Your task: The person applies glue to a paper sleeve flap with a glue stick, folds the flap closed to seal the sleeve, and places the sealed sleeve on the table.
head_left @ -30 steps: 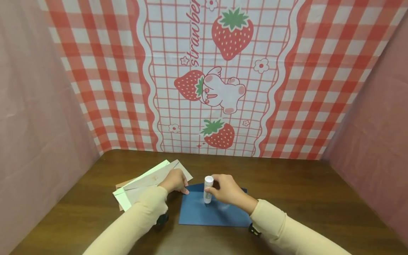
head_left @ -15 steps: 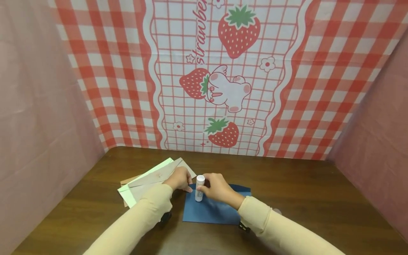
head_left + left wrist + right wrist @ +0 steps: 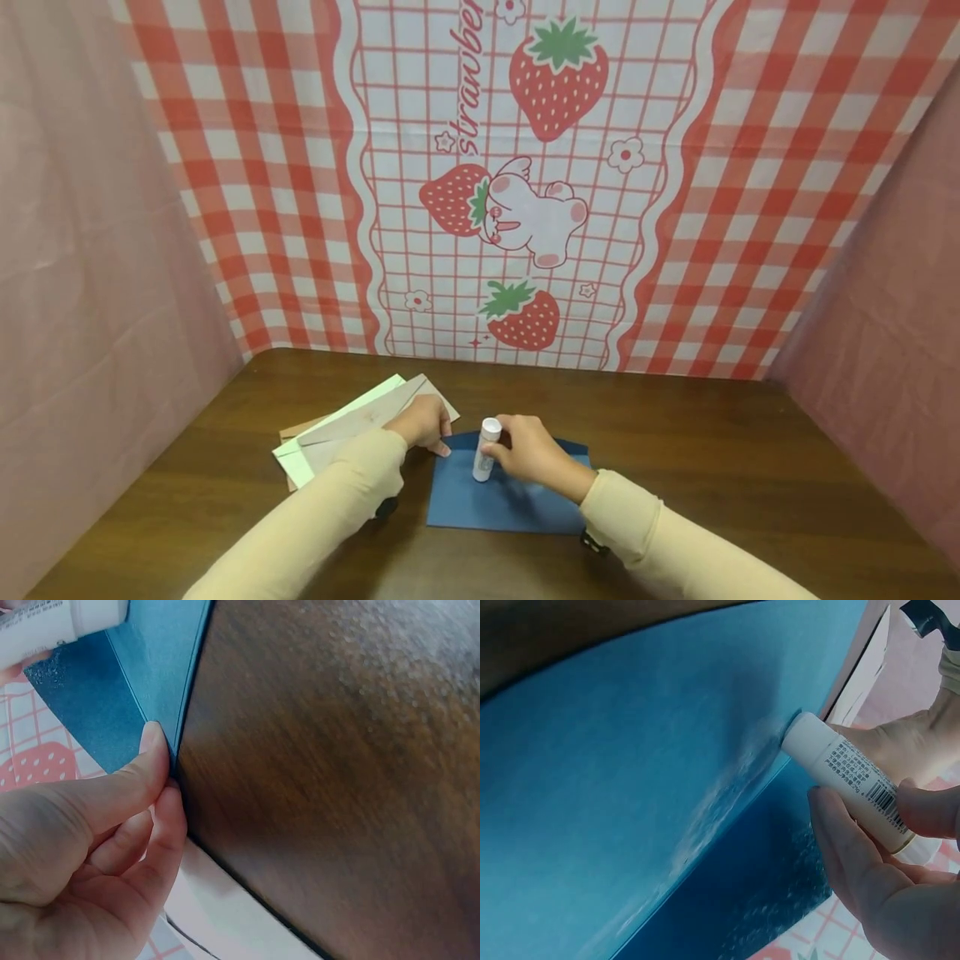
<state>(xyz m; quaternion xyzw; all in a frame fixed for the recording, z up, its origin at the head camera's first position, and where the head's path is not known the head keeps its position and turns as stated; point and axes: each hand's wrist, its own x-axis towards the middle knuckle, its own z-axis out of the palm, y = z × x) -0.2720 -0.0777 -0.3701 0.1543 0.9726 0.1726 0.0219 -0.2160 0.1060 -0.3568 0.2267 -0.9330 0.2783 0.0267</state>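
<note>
A blue envelope point(image 3: 495, 504) lies on the table with its darker flap point(image 3: 742, 900) opened away from the person. My right hand point(image 3: 528, 450) holds a white glue stick point(image 3: 847, 780) between thumb and fingers, its tip down against the envelope just below the fold. Whitish glue smears point(image 3: 712, 817) run along that edge, and specks dot the flap. At the envelope's left corner, my left hand point(image 3: 97, 847) pinches the edge between thumb and forefinger. The glue stick also shows at the upper left of the left wrist view.
Left of the blue envelope lies a fanned pile: a greyish envelope point(image 3: 322, 450) on top, a pale green envelope point(image 3: 292, 462) and a brown one point(image 3: 288, 434) beneath. The wooden table point(image 3: 720, 467) meets a strawberry-print cloth point(image 3: 525, 208) at the back.
The glue stick moved left along the envelope, then back right, and now tilts slightly. My left hand stays at the envelope's left corner. The head view shifted a little.
</note>
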